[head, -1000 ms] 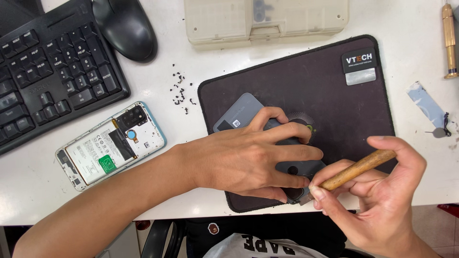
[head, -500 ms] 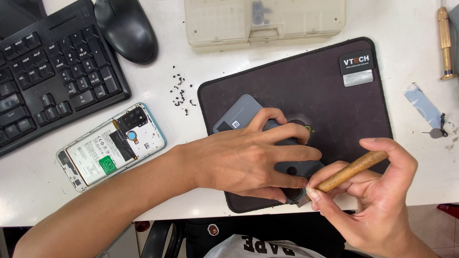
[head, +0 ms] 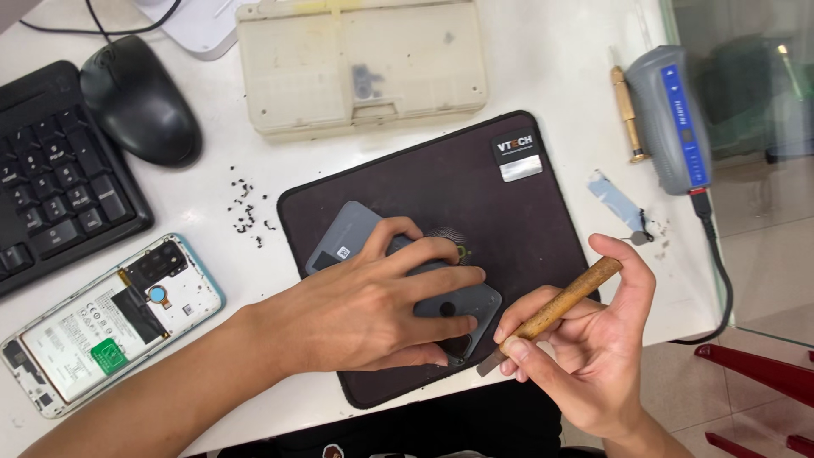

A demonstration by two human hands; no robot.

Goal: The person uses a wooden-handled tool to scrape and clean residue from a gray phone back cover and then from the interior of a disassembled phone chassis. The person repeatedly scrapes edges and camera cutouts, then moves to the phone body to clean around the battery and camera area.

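Two hands work at the near edge of a white table (head: 543, 76). The right hand (head: 593, 348) is closed around a wooden-handled tool (head: 560, 305), held like a pen, its dark metal tip pointing down at the near corner of a grey phone (head: 462, 305). The left hand (head: 373, 309) lies flat on that phone with fingers spread, pressing it onto a dark mat (head: 475, 195); it grips nothing. A second grey panel (head: 343, 237) lies partly under the phone and hand, tilted toward the left. To the left, off the mat, an opened phone (head: 102, 326) lies with its battery and boards showing. Small black screws (head: 246, 212) are scattered between it and the mat. Farther back sit a black keyboard (head: 51, 187), a black mouse (head: 136, 97) and a beige plastic case (head: 360, 64). At the far right lie a brass-handled driver (head: 627, 114) and a grey-and-blue corded device (head: 674, 119).
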